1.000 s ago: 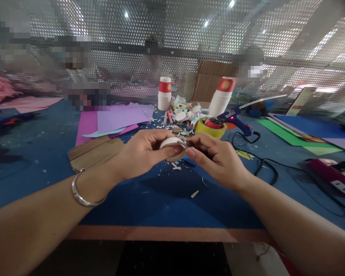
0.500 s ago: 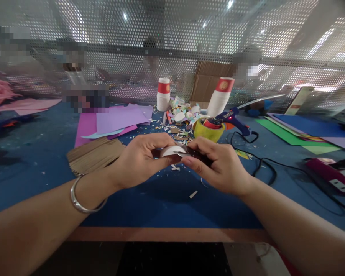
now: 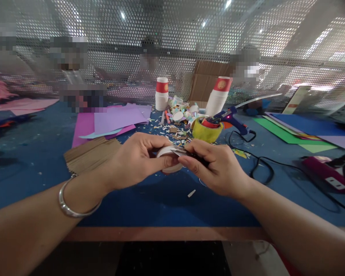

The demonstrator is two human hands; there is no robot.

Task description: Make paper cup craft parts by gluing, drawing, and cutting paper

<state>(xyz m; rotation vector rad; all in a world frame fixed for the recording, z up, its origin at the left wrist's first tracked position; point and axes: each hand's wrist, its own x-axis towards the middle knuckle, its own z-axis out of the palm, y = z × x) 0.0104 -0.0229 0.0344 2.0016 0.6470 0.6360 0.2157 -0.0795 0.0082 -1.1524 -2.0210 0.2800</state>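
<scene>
My left hand (image 3: 139,157) is closed on a white paper cup (image 3: 163,151), thumb in front and fingers behind. A curved white edge shows above the thumb, and a pale round part with a little red shows below it. A small pointed metal blade (image 3: 176,152) projects from between the thumb and fingers of my right hand (image 3: 215,163) and meets the cup's edge. The tool's dark handle is mostly hidden in my palm, so whether it is a knife or scissors does not show. Both hands are close together above the blue table (image 3: 161,209).
Behind my hands are paper scraps (image 3: 179,132), stacked paper cups (image 3: 161,100), a taller leaning stack (image 3: 217,100) and a yellow holder (image 3: 207,132) with a glue gun (image 3: 232,119). Cardboard (image 3: 89,153) and purple paper (image 3: 117,119) lie left; a cable and power strip (image 3: 323,172) lie right.
The cup has tilted in my left hand, so its pale round lower part now shows under the thumb. The blade stays at its edge. The view has shifted slightly.
</scene>
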